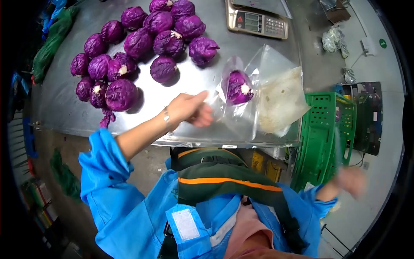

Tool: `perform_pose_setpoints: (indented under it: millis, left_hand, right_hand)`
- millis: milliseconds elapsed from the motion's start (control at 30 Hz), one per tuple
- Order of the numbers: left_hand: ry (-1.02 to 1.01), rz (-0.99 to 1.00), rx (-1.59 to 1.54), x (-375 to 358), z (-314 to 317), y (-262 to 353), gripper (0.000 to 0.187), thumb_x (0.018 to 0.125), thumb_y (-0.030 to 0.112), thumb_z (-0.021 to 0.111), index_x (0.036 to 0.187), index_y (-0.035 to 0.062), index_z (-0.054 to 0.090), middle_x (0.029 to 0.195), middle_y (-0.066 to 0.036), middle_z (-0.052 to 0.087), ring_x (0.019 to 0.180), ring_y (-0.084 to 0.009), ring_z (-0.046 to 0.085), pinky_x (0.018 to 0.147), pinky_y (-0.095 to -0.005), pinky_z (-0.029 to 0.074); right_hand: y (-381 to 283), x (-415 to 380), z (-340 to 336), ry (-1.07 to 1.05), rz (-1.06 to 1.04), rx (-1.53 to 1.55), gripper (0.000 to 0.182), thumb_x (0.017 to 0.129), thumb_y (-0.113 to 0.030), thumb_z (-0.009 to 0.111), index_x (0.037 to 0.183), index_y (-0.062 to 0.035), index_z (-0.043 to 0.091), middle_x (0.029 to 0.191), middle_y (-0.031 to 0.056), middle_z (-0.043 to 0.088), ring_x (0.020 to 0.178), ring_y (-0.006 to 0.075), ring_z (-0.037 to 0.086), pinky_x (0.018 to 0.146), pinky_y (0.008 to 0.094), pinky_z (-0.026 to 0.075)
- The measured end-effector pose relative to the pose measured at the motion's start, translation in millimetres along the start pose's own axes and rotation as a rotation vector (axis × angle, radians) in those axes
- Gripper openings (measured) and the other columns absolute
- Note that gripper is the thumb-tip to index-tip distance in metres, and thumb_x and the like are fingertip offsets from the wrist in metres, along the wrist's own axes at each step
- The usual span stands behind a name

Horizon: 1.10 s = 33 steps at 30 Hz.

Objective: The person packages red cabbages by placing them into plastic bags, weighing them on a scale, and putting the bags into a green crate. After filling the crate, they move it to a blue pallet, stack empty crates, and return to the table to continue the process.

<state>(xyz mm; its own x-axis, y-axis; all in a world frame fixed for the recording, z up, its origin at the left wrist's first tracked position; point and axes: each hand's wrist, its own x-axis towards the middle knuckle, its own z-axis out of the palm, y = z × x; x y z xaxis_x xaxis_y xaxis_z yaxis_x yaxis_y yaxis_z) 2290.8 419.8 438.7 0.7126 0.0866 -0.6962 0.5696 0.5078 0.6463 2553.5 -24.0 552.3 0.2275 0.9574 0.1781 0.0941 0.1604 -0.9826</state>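
Note:
My left hand (pixel 192 110) is over the front of the steel table (pixel 166 96), its thumb apart from loosely curled fingers and nothing visible in it. Just right of it, a purple cabbage (pixel 239 87) with a pale stem end lies in a clear plastic bag (pixel 236 118). A stack of clear bags (pixel 280 99) lies beside that, on a stained whitish sheet. Out past the table's right edge, my right hand (pixel 351 181) is smeared by motion beside the green crate. A faint translucent streak rises above it; whether the hand holds that, I cannot tell.
Several loose purple cabbages (pixel 139 43) cover the table's back left. A digital scale (pixel 257 20) stands at the back right. A green plastic crate (pixel 314 146) is against the right edge. Green netting (pixel 54 43) hangs at the far left, near another person's blue sleeve (pixel 55 9).

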Motion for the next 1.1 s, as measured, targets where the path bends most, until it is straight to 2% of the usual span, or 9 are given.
perform_pose_setpoints:
  millis: [33,67,200,300,400,500,733,933,1100]
  left_hand:
    - [0.096,0.056,-0.003,2,-10,-9,0.034,0.090,0.028,0.052,0.097,-0.0047,0.056,0.084,-0.014,0.065,0.074,-0.0190,0.065,0.062,-0.0289,0.054]
    - [0.192,0.102,-0.002,6,-20,-25,0.034,0.091,0.028,0.051,0.098,-0.0041,0.056,0.083,-0.014,0.065,0.073,-0.0187,0.065,0.062,-0.0289,0.053]
    - [0.582,0.677,0.676,33,-20,-85,0.056,0.078,0.019,0.068,0.126,0.0041,0.042,0.114,-0.013,0.054,0.104,-0.0219,0.054,0.086,-0.0347,0.045]
    - [0.558,0.993,0.637,53,32,-67,0.069,0.072,0.017,0.071,0.129,0.0026,0.037,0.127,-0.016,0.042,0.120,-0.0310,0.038,0.101,-0.0388,0.031]
    - [0.586,1.151,0.670,88,61,-57,0.043,0.080,0.014,0.064,0.118,0.0000,0.047,0.117,-0.014,0.050,0.109,-0.0264,0.047,0.095,-0.0368,0.037]
    - [0.658,1.049,0.024,105,70,-55,0.016,0.093,0.014,0.048,0.096,-0.0006,0.051,0.092,-0.010,0.056,0.085,-0.0174,0.055,0.078,-0.0310,0.045]
    - [0.749,0.829,-0.268,52,48,-20,0.026,0.097,0.026,0.040,0.083,0.0045,0.044,0.055,-0.001,0.044,0.041,-0.0083,0.041,0.039,-0.0217,0.036]
    - [0.747,0.168,-0.155,101,-42,-103,0.027,0.089,0.026,0.052,0.077,0.0018,0.051,0.051,-0.001,0.047,0.035,-0.0075,0.040,0.033,-0.0225,0.031]
    - [0.421,0.001,0.562,112,-34,-147,0.019,0.085,0.013,0.056,0.098,0.0011,0.061,0.076,-0.012,0.063,0.052,-0.0147,0.056,0.050,-0.0284,0.047]
  right_hand:
    - [33,-20,-3,-0.015,0.182,0.045,0.008,0.074,-0.009,0.060,0.081,-0.0061,0.058,0.076,0.0069,0.059,0.066,0.0184,0.057,0.058,0.0317,0.047]
    - [66,7,51,0.221,0.665,-0.759,0.014,0.075,-0.012,0.060,0.086,-0.0039,0.056,0.084,0.0092,0.060,0.072,0.0229,0.059,0.061,0.0359,0.047]
    - [138,-16,30,-0.096,0.912,-0.871,0.035,0.079,-0.008,0.058,0.112,0.0018,0.053,0.091,0.0118,0.060,0.081,0.0227,0.059,0.074,0.0340,0.046]
    - [152,106,46,0.354,0.295,-0.883,0.062,0.079,-0.006,0.063,0.134,-0.0048,0.036,0.129,0.0153,0.045,0.116,0.0236,0.046,0.093,0.0347,0.040]
    - [175,209,81,0.046,-0.193,-1.006,0.042,0.083,-0.011,0.060,0.122,-0.0021,0.045,0.118,0.0131,0.052,0.111,0.0234,0.050,0.089,0.0332,0.040]
    - [212,223,81,0.544,0.072,-0.172,0.021,0.089,-0.016,0.056,0.102,-0.0012,0.049,0.095,0.0082,0.057,0.090,0.0172,0.055,0.079,0.0285,0.043]
    - [219,218,105,0.814,0.321,0.175,0.021,0.094,-0.023,0.048,0.081,-0.0067,0.047,0.061,-0.0019,0.043,0.051,0.0063,0.038,0.047,0.0220,0.033]
    - [295,172,104,0.326,0.986,-0.088,0.025,0.085,-0.018,0.055,0.063,-0.0074,0.050,0.050,-0.0020,0.042,0.041,0.0100,0.036,0.037,0.0270,0.028]
    - [309,128,154,-0.166,0.612,-0.700,0.022,0.077,-0.014,0.054,0.093,0.0016,0.055,0.089,0.0174,0.055,0.084,0.0274,0.055,0.070,0.0384,0.042]
